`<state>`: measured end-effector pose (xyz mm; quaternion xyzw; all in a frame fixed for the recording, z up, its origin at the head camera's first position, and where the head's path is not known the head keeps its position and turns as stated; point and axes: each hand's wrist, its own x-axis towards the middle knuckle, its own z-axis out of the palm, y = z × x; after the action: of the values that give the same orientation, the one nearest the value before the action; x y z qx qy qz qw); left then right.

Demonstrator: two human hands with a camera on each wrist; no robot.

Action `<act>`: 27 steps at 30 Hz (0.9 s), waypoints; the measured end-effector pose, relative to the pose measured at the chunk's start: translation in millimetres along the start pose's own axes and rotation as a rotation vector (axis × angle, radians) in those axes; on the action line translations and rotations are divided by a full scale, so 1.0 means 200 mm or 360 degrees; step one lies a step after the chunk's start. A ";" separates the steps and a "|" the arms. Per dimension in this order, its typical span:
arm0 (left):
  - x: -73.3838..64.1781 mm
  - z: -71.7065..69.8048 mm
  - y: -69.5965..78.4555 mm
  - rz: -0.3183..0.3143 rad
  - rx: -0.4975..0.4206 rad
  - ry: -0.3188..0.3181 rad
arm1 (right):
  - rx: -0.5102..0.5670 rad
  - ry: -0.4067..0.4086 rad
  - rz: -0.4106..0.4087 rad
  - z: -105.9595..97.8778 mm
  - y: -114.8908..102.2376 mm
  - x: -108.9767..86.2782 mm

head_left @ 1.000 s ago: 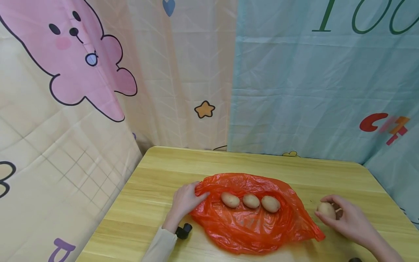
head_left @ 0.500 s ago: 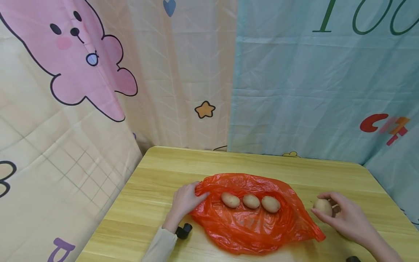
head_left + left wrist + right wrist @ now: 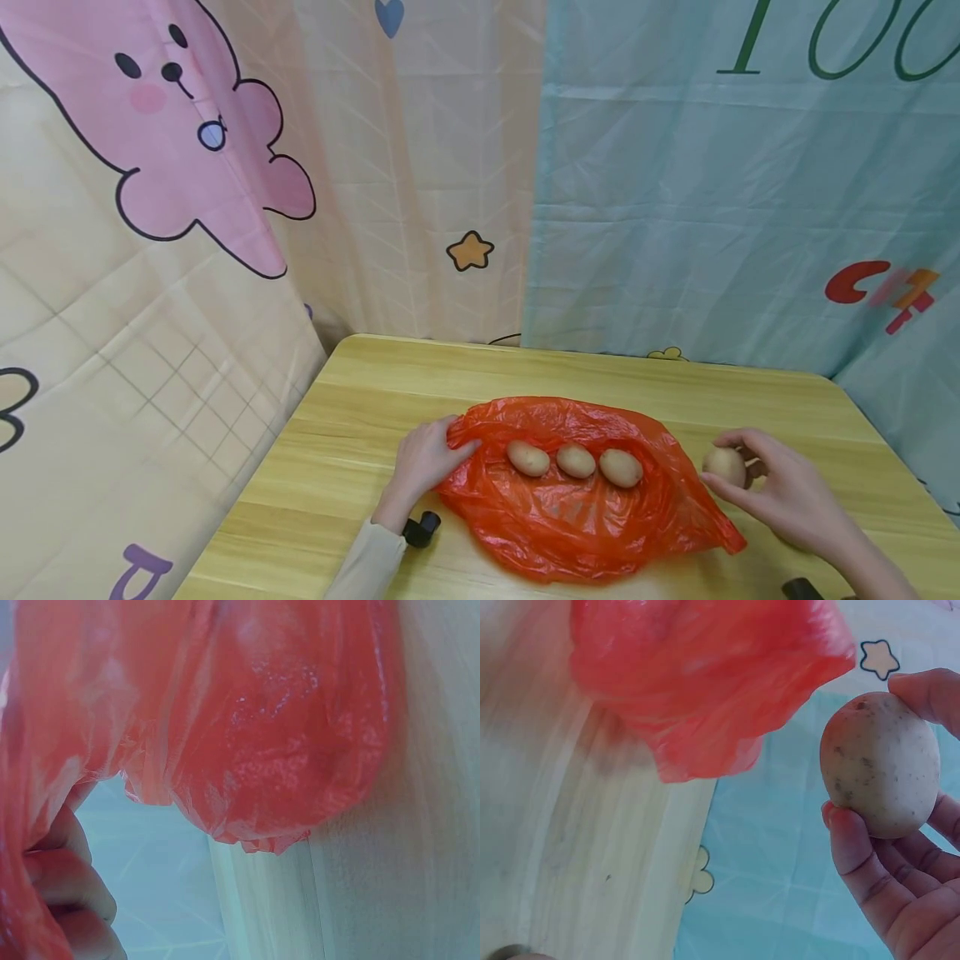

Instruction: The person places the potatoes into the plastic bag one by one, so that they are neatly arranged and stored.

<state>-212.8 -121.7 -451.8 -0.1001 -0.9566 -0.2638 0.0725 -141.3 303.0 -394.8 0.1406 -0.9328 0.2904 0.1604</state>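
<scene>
A red plastic bag point(image 3: 577, 533) lies spread on the table, its film crumpled. Three potatoes sit in a row on it: a left one point(image 3: 528, 458), a middle one point(image 3: 575, 460) and a right one point(image 3: 620, 468). At the bag's left edge, my left hand point(image 3: 429, 458) grips the film; the left wrist view shows its curled fingers point(image 3: 75, 889) partly behind the red plastic point(image 3: 277, 735). My right hand point(image 3: 787, 492) pinches another potato point(image 3: 881, 765) between thumb and fingers, just right of the bag. Dark specks mark that potato's pale skin.
The wooden table point(image 3: 420, 367) has a rounded back edge. Behind it hang a printed beige curtain point(image 3: 420, 167) and a blue one point(image 3: 712, 208). A black wrist device point(image 3: 422, 529) sits by the left wrist, and another black piece point(image 3: 801, 588) by the right.
My right hand has moved left with the potato, closer to the bag's right end. The left hand, the bag and the three potatoes on it have stayed put.
</scene>
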 end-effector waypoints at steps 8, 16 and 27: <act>0.00 0.00 0.00 0.0001 -0.0009 -0.0008 | 0.0044 -0.0029 -0.0076 0.01 -0.05 0.04; 0.00 0.00 0.00 -0.0003 -0.0006 -0.0012 | 0.0087 -0.0118 -0.0162 0.02 -0.11 0.10; 0.00 0.01 0.00 0.0007 -0.0012 -0.0011 | 0.0135 -0.0278 -0.0393 0.07 -0.19 0.23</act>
<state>-212.9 -121.8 -453.1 -0.1034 -0.9557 -0.2668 0.0693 -172.2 257.2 -368.8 0.2856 -0.9057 0.2944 0.1069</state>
